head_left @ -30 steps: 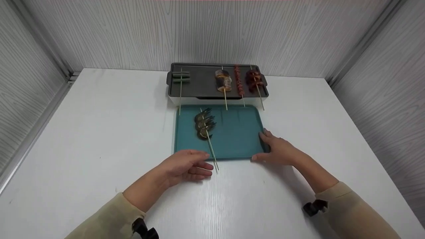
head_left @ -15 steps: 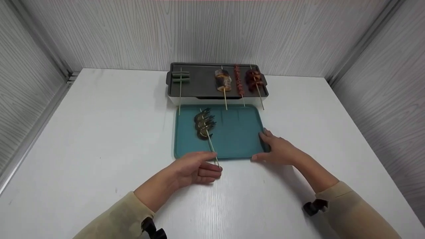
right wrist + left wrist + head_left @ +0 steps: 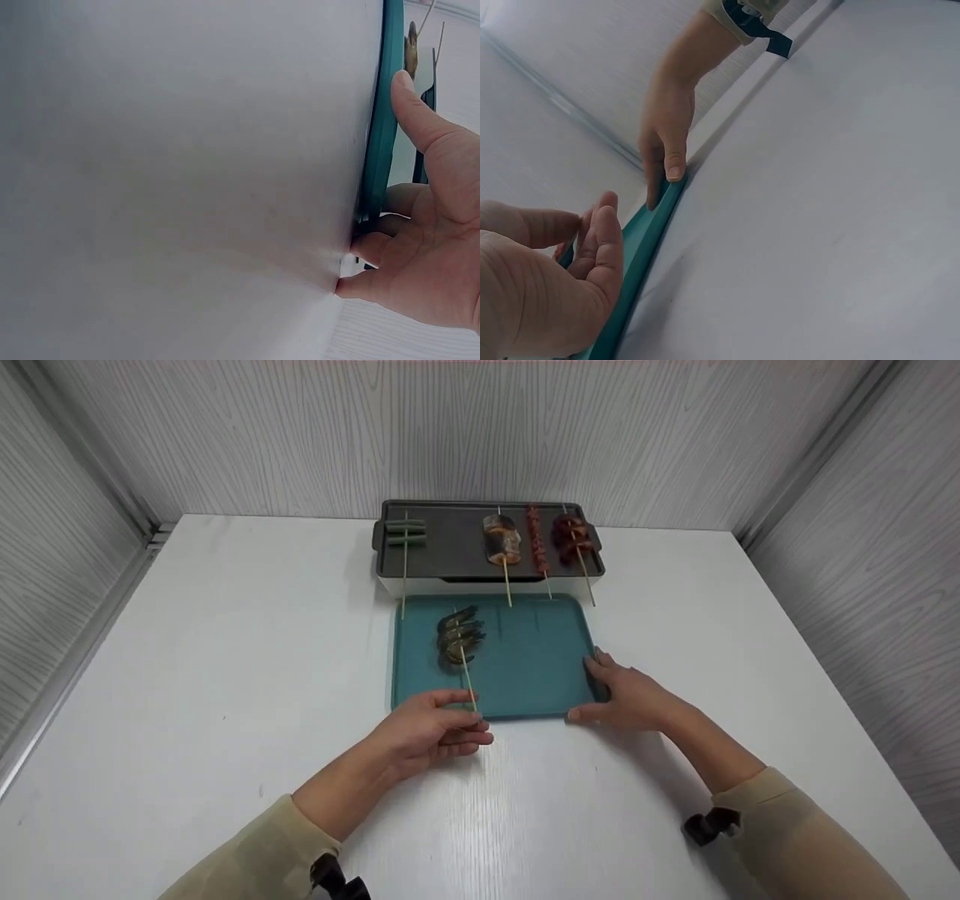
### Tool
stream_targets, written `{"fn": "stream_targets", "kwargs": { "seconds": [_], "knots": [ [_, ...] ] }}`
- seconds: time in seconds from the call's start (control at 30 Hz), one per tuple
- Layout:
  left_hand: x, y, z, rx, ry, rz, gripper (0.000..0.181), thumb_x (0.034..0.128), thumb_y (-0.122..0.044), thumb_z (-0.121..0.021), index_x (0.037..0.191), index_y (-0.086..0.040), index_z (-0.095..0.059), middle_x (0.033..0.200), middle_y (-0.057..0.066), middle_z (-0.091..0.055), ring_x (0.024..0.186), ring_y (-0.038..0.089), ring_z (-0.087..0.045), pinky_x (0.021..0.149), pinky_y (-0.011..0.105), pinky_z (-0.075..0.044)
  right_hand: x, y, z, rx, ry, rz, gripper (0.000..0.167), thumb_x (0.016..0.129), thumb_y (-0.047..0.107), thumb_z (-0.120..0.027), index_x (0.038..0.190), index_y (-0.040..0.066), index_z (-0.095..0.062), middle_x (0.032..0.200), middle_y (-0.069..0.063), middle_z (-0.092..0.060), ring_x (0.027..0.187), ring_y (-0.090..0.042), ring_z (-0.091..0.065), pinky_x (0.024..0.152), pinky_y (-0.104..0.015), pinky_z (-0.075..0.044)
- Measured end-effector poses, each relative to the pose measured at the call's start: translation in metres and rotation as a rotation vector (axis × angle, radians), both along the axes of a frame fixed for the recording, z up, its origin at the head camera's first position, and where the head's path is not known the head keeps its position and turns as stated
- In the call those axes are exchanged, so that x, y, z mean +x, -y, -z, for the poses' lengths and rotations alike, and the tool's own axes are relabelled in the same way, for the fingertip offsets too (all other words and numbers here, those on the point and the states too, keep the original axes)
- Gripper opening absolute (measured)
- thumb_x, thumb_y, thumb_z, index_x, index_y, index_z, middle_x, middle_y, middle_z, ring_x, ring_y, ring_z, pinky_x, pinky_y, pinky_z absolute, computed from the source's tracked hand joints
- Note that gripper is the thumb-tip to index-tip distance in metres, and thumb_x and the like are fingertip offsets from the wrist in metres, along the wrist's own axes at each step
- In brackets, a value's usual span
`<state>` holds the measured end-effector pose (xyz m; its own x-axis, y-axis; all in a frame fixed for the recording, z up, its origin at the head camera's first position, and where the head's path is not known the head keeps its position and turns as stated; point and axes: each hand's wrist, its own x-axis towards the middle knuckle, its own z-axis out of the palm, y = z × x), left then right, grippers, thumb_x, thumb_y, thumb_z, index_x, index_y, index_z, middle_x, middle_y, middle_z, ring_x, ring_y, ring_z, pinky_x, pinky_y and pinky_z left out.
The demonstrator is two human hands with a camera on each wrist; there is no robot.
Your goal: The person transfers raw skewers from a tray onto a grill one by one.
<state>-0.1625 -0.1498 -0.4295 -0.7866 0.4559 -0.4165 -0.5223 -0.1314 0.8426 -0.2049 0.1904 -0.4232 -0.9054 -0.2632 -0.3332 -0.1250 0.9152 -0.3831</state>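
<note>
In the head view, my left hand (image 3: 427, 733) pinches the lower end of a shrimp skewer (image 3: 459, 639) between thumb and fingers. The skewer's dark shrimps are slightly raised over the left part of a teal tray (image 3: 540, 675). My right hand (image 3: 634, 699) holds the tray's near right corner, thumb along the front edge and fingers at the right side. The right wrist view shows that thumb on the tray rim (image 3: 381, 150). In the left wrist view my left hand (image 3: 562, 277) is close up, its pinch partly hidden.
Behind the tray stands a black grill plate (image 3: 456, 559) on a white base. It bears a green vegetable skewer (image 3: 406, 540), a fish-like chunk skewer (image 3: 502, 540), a thin red skewer (image 3: 537, 540) and a dark red skewer (image 3: 574, 540). Walls enclose the white table (image 3: 225, 660).
My left hand first moved right to the stick's end, then pinched it. The shrimp skewer has lifted slightly, its stick swinging a little left. My right hand has stayed at the tray corner.
</note>
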Motion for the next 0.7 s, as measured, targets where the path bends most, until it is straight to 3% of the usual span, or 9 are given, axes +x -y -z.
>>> {"fn": "stream_targets", "kwargs": {
  "seconds": [0.43,0.7],
  "knots": [
    [-0.002,0.011,-0.007,-0.066,-0.061,0.041,0.057,0.1019,-0.003,-0.069,0.156,-0.003,-0.052,0.113,0.023,-0.077,0.090,0.020,-0.079,0.086,0.032,-0.063,-0.003,0.001,0.002,-0.002,0.005,0.006,0.115,0.091,0.066,-0.074,0.168,0.001,-0.019,0.176,-0.022,-0.008,0.157,-0.049,-0.019,0.124,-0.063,-0.026],
    [0.000,0.019,-0.015,-0.079,-0.156,0.073,0.060,0.1010,-0.003,-0.070,0.158,-0.002,-0.049,0.105,0.020,-0.078,0.090,0.021,-0.079,0.085,0.031,-0.063,0.000,-0.001,-0.001,-0.019,0.006,-0.005,0.114,0.093,0.065,-0.073,0.168,0.001,-0.018,0.176,-0.021,-0.005,0.158,-0.050,-0.016,0.125,-0.064,-0.022]
  ]
}}
